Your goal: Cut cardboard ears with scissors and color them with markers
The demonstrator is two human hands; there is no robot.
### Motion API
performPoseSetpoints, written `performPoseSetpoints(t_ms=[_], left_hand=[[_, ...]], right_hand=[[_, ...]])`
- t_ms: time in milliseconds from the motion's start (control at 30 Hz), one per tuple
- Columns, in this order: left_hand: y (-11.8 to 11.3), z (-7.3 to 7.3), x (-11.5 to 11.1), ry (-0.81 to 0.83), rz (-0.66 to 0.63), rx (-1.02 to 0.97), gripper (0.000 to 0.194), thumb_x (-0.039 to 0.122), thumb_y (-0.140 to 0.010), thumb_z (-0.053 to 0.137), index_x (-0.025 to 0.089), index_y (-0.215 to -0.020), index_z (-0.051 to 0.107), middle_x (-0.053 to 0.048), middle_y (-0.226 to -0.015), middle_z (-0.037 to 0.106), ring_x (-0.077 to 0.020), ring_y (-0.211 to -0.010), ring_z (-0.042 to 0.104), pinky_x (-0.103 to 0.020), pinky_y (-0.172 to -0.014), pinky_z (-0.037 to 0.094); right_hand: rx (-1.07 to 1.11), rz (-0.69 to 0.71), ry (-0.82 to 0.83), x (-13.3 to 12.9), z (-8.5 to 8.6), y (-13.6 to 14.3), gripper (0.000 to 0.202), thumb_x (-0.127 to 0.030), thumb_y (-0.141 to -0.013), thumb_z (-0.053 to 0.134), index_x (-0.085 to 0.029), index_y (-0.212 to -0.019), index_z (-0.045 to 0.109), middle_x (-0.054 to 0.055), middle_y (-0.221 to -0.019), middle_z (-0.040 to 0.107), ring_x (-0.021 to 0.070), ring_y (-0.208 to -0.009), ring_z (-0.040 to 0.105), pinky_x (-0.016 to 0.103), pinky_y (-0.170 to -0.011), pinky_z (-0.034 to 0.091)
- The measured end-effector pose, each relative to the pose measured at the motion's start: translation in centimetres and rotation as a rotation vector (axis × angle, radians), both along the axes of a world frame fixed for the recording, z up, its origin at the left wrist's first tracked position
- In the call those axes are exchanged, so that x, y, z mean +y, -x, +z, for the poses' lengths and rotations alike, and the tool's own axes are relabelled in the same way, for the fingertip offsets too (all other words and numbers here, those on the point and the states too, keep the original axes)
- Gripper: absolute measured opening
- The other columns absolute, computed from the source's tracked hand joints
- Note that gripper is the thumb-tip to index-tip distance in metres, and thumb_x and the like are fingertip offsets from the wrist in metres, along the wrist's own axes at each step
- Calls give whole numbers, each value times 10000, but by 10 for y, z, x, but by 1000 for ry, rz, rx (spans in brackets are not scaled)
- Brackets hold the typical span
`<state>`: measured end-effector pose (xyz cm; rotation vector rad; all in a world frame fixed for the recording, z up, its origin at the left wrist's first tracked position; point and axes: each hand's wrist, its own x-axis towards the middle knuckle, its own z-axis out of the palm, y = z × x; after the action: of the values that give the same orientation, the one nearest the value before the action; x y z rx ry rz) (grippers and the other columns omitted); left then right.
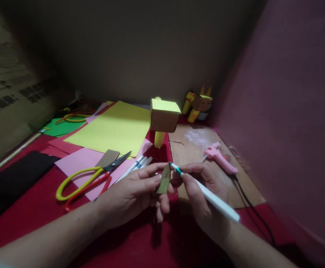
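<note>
Between the thumb and fingers of my left hand (140, 190) is a small pointed greenish-brown piece (164, 180), its tip upward. My right hand (207, 193) grips a white marker (213, 199) with a green band, and the marker's tip touches or nearly touches the top of the piece. Just beyond my hands stands a cardboard box shape (165, 117) with a yellow top on a yellow tube leg (159, 139). Several white pens (136, 166) lie just behind my left hand.
Scissors (103, 171) with yellow and red handles lie left, near yellow sheets (112, 128) and pink paper (75, 163). A pink glue gun (221, 158) rests on a wooden board (185, 149) at right. A cardboard animal (201, 102) stands behind; a black object (17, 182) lies far left.
</note>
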<state>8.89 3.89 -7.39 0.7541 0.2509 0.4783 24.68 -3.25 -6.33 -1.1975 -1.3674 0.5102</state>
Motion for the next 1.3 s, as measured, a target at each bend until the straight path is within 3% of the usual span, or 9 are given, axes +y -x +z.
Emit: performPoseSetpoints(t_ms=[500,1033,1300], left_hand=[[1,-1,1,-8,-29,7,280,176,-905,492,203,-1160,604,-101,-900,682,-182,-626,692,-265,-543,549],[1,-3,1,-7,-26,13,214,195,-907,484,187,-1088,599,-81,-832,673,-193,-605,694,-263,-522,545],[1,-5,3,-7,-37,-1,232,184,-915,461,188,-1117,576,-83,-839,668,-199,-632,700,-284,-552,555]], right_hand=[[13,28,-20,0,-1,0,52,-201,-879,537,-194,-916,572,-4,-678,672,131,-599,651,217,-491,500],[26,54,-37,-2,0,2,71,-220,-887,519,-183,-915,573,34,-725,683,173,-686,678,261,-530,521],[68,131,-49,-2,2,3,62,-174,-887,505,-198,-923,550,-22,-645,626,114,-518,620,233,-492,519]])
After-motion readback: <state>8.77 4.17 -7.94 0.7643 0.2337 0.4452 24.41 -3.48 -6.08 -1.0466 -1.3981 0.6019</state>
